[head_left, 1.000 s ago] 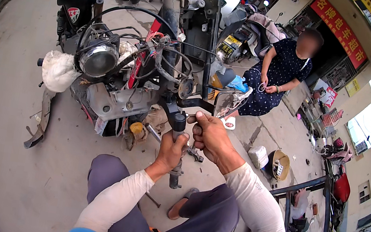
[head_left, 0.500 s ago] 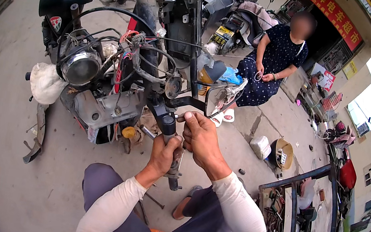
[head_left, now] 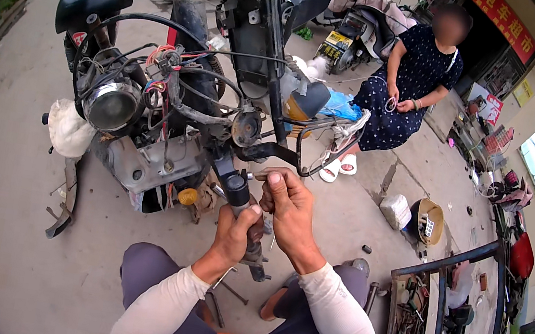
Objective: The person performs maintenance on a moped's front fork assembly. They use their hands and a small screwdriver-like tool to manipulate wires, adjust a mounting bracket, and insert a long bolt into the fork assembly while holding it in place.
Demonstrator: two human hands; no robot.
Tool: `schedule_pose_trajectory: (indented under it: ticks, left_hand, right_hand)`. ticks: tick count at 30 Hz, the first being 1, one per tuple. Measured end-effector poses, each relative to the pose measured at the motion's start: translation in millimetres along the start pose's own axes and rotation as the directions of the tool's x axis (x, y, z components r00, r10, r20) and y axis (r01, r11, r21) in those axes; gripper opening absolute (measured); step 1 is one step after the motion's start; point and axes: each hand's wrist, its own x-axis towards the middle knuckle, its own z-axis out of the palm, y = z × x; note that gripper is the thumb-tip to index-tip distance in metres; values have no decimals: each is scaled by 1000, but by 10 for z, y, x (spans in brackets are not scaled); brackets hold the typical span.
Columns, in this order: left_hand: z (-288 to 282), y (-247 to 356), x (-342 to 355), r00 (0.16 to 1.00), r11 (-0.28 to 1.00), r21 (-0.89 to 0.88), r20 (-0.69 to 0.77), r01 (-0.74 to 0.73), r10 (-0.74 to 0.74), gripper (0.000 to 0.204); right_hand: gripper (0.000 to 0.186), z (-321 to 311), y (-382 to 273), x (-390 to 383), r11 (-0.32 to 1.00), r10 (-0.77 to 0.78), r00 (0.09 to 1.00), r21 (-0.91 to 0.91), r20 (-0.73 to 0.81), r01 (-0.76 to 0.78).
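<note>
In front of me stands a partly dismantled motorbike, its headlight [head_left: 110,107] and loose wiring [head_left: 171,59] exposed. My left hand [head_left: 231,236] is wrapped round a grey shock-absorber-like tube [head_left: 255,265], tilted, with a black upper end [head_left: 235,188] against the bike's dark frame. Beside that end, my right hand [head_left: 291,215] is closed in a pinch at a small metal bolt [head_left: 250,176] sticking out sideways. Whether a tool lies between those fingers is hidden. An orange indicator lamp [head_left: 188,196] hangs just left of the tube.
A seated person [head_left: 405,77] in a dark dotted dress faces me, holding a thin loop. On the right, a dark metal frame [head_left: 442,317] surrounds a tray of tools [head_left: 409,306]. A round bowl [head_left: 426,222] and white block [head_left: 395,212] sit nearby. Long bolts [head_left: 232,289] lie between my feet.
My view has shifted, so the surroundings sit further right and the bike slightly left. Both hands keep their places at the tube; my right fingers have turned slightly at the bolt.
</note>
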Motion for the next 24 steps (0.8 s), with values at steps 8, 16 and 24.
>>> schedule_pose_trajectory:
  ticks: [8, 16, 24]
  left_hand:
    - [-45, -18, -2, 1000, 1000, -23, 27, 3, -2, 26]
    - [25, 27, -5, 1000, 1000, 31, 7, -2, 2, 27]
    - [38, 25, -15, 999, 999, 32, -26, 19, -18, 25]
  right_hand:
    - [28, -99, 200, 130, 939, -264, 961, -206, 87, 276]
    - [28, -126, 83, 130, 962, -154, 974, -199, 166, 186]
    - [32, -88, 82, 115, 985, -133, 972, -85, 194, 152]
